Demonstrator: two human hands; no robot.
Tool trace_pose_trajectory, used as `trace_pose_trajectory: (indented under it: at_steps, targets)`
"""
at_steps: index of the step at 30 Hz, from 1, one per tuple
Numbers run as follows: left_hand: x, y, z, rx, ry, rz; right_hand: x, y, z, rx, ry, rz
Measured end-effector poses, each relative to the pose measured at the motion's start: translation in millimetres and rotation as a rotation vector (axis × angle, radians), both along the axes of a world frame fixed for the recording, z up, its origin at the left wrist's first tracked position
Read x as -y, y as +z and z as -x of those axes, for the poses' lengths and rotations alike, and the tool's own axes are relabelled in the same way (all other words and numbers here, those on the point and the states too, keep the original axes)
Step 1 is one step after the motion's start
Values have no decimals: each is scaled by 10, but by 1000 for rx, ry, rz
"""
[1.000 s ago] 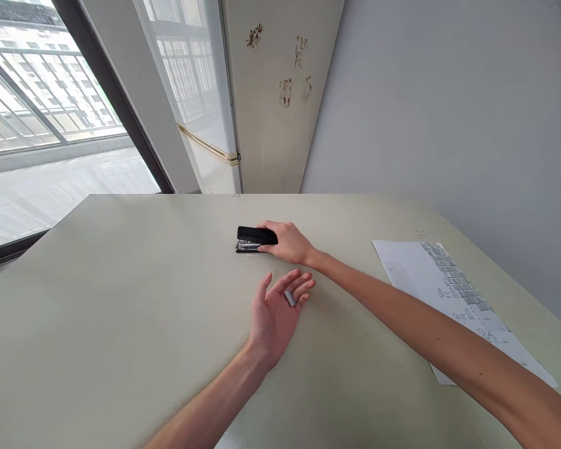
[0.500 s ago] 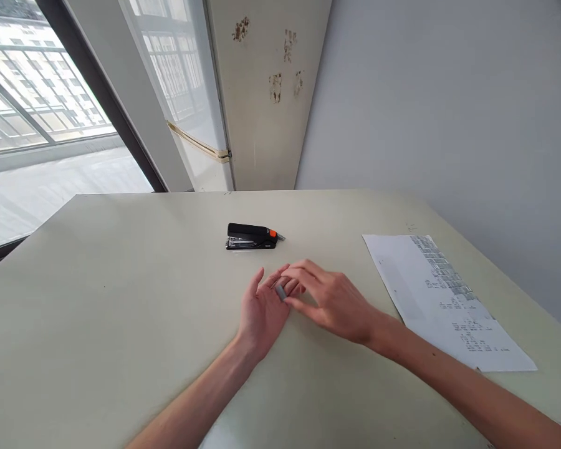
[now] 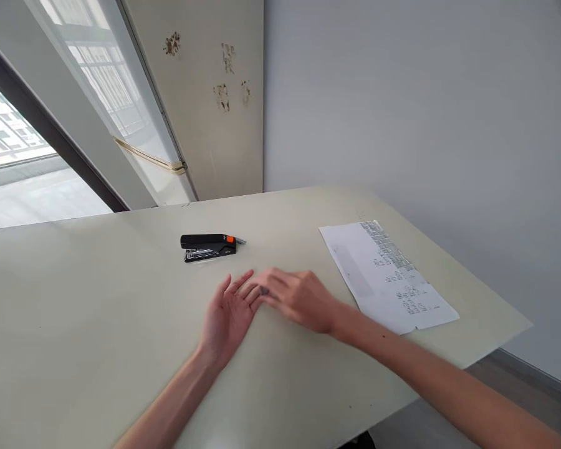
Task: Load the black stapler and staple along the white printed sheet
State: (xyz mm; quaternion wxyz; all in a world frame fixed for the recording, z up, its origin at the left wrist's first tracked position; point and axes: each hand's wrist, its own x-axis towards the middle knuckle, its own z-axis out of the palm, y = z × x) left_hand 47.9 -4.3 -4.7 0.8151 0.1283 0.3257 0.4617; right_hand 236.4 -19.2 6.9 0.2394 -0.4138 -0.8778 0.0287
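My left hand lies palm up over the table, fingers spread and nothing resting in the palm. Just at its fingertips, my right hand pinches a small grey strip of staples between thumb and fingers; motion blurs these fingers a little. Beyond the left hand lies a black stapler with an orange button, on its base, a metal part sticking out at its right end. Neither hand touches it.
A printed sheet of paper lies to the right, beyond my right forearm. The pale table has its right edge and corner in view. Behind stand a fridge with worn patches and a grey wall.
My right hand has picked the grey staple strip off my left palm and lifted it to the fingertips. The view has turned to the right, so everything appears further left.
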Motion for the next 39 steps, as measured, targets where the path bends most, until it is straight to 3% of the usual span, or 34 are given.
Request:
trace_pose_trajectory:
  at_steps: [5, 9, 13, 17, 23, 27, 31, 34, 39]
  targets:
    - [3, 43, -35, -1, 15, -8, -92, -20, -971, -167, -414, 106]
    - [-2, 56, -42, -34, 28, 3, -95, -153, -1945, -141, -787, 156]
    - [-15, 45, -43, -59, 42, 7, 49, -269, -2669, -92, -940, 140]
    - [-29, 37, -44, -58, 47, -1, 205, -368, -3038, -48, -986, 154]
    - [-42, 41, -52, -57, 53, 4, 309, -426, -3210, -81, -978, 222]
    - [-45, 32, -49, -57, 45, 2, 490, -370, -2923, -102, -998, 222]
    - [-36, 23, -41, -48, 36, 7, 749, -393, -2473, -31, -816, 341]
    - [-22, 12, -27, -27, 3, 2, 891, -506, -2308, -1, -763, 377]
    - [-5, -48, 33, -3, -81, -73, 976, -754, -2315, 93, -725, 294]
